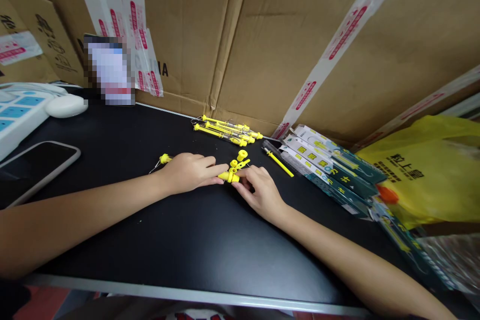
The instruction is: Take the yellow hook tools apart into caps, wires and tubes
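A yellow spring scale lies across the black table under my left hand, whose fingers are wrapped round its barrel. Its wire hook and yellow end stick out on the left, past the wrist side. At the other end, the thumb and fingertips of my right hand pinch the yellow end cap. Just behind the fingertips are a yellow ring-shaped cap and several smaller yellow parts. The palms hide most of the barrel.
Several spring scales lie in a pile at the back, near a cardboard wall. A thin yellow rod with a spring lies to the right, beside printed boxes and a yellow bag. Left are a phone and a power strip.
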The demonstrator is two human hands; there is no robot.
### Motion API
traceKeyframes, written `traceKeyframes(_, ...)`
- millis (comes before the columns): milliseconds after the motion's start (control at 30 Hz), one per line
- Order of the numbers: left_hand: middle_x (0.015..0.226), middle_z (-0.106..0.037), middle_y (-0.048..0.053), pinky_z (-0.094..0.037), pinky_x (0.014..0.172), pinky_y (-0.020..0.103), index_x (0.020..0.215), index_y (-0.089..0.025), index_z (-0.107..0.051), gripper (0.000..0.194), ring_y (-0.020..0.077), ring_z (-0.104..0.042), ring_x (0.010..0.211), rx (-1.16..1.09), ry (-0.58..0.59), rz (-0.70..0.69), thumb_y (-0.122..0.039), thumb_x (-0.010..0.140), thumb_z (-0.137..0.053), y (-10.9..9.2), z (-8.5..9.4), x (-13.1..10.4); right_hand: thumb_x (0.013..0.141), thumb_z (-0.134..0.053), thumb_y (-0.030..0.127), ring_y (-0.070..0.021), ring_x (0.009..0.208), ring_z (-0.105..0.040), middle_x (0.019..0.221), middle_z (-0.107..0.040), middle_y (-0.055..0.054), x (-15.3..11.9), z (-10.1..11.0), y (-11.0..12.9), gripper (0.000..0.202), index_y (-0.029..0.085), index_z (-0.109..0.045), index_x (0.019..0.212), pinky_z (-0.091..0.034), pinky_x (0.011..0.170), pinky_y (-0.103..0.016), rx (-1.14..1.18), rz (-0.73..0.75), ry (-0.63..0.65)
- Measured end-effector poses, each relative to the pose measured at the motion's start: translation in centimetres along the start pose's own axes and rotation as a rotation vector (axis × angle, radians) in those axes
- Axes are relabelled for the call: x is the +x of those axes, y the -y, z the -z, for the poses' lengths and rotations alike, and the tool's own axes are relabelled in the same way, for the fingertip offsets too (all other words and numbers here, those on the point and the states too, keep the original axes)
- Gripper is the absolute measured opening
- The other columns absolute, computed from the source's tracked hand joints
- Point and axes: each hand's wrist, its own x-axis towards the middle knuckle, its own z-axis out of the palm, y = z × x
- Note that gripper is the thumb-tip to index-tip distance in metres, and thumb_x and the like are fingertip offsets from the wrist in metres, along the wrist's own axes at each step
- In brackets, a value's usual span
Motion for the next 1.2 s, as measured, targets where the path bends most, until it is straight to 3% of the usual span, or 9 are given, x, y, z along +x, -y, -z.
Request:
traceKeyframes(167, 0.072, -0.060, -0.003, -0.032, 0.049, 0.022, 0.109, -0.024, -0.059, 0.032, 0.0101, -0.058, 0.060, -0.001, 0.013, 0.005, -0.045, 0.094, -0.040, 0.01, 0.00, -0.03, 0.086, -0.054, 0.018, -0.0125, 0.059, -0.048, 0.063, -0.049, 0.004, -0.23, -0.38, -0.11, 0.013, 0.020, -0.049, 0.098, -0.033, 0.063, -0.027, 0.013, 0.037, -0.051)
traceKeyframes(300, 0.073, -0.061, -0.002, -0.031, 0.049, 0.022, 0.110, -0.024, -0.059, 0.032, 0.0102, -0.058, 0.061, -0.007, 0.002, 0.015, -0.045, 0.094, -0.040, -0.01, -0.02, -0.04, 0.085, -0.057, 0.029, -0.0132, 0.060, -0.049, 0.066, -0.050, 0.004, -0.23, -0.12, 0.07, 0.026, 0.018, -0.045, 0.106, -0.035, 0.065, -0.029, 0.044, -0.032, -0.057)
traceKeyframes(433, 0.071, -0.060, -0.003, -0.031, 0.049, 0.022, 0.108, -0.024, -0.059, 0.033, 0.0106, -0.058, 0.060, -0.006, -0.006, 0.012, -0.045, 0.094, -0.040, -0.03, 0.01, -0.02, 0.092, -0.045, 0.031, -0.0161, 0.065, -0.050, 0.069, -0.055, -0.001, 0.04, 0.32, 0.26, 0.015, 0.019, -0.052, 0.093, -0.032, 0.065, -0.030, -0.001, -0.081, 0.017)
traceKeyframes(533, 0.071, -0.060, -0.003, -0.031, 0.049, 0.022, 0.108, -0.024, -0.060, 0.032, 0.0105, -0.058, 0.060, -0.007, -0.010, 0.011, -0.045, 0.094, -0.040, -0.04, 0.01, -0.02, 0.093, -0.043, 0.032, -0.0171, 0.069, -0.050, 0.071, -0.058, -0.003, 0.14, 0.37, 0.28, 0.020, 0.019, -0.056, 0.085, -0.031, 0.064, -0.030, -0.028, -0.065, 0.052)
traceKeyframes(800, 0.072, -0.060, -0.002, -0.033, 0.050, 0.021, 0.109, -0.024, -0.059, 0.032, 0.0101, -0.058, 0.061, -0.016, 0.007, 0.019, -0.045, 0.094, -0.041, 0.01, -0.03, -0.05, 0.088, -0.054, 0.025, -0.0133, 0.060, -0.049, 0.063, -0.052, 0.002, -0.07, -0.22, -0.15, 0.007, 0.019, -0.053, 0.093, -0.032, 0.063, -0.028, 0.008, -0.005, -0.027)
traceKeyframes(933, 0.072, -0.060, -0.002, -0.033, 0.049, 0.022, 0.109, -0.023, -0.059, 0.033, 0.0100, -0.058, 0.060, -0.006, 0.000, 0.012, -0.045, 0.094, -0.040, -0.01, 0.03, 0.00, 0.085, -0.055, 0.022, -0.0139, 0.061, -0.050, 0.062, -0.051, 0.003, -0.03, -0.19, 0.00, 0.012, 0.020, -0.051, 0.097, -0.033, 0.062, -0.028, 0.008, -0.009, -0.066)
traceKeyframes(1067, 0.072, -0.061, -0.003, -0.033, 0.049, 0.023, 0.109, -0.024, -0.060, 0.033, 0.0107, -0.059, 0.060, 0.003, 0.000, 0.018, -0.046, 0.093, -0.041, -0.04, 0.08, 0.04, 0.086, -0.055, 0.033, -0.0153, 0.063, -0.050, 0.067, -0.053, 0.002, 0.03, 0.23, 0.33, 0.022, 0.019, -0.050, 0.102, -0.033, 0.064, -0.029, 0.025, -0.078, -0.023)
traceKeyframes(1200, 0.072, -0.060, -0.003, -0.033, 0.049, 0.022, 0.109, -0.024, -0.060, 0.033, 0.0097, -0.059, 0.061, 0.006, 0.003, 0.008, -0.045, 0.094, -0.039, -0.06, 0.12, 0.05, 0.092, -0.045, 0.030, -0.0164, 0.067, -0.050, 0.068, -0.056, -0.001, 0.17, 0.48, 0.44, 0.017, 0.018, -0.056, 0.090, -0.032, 0.064, -0.030, -0.006, -0.051, 0.022)
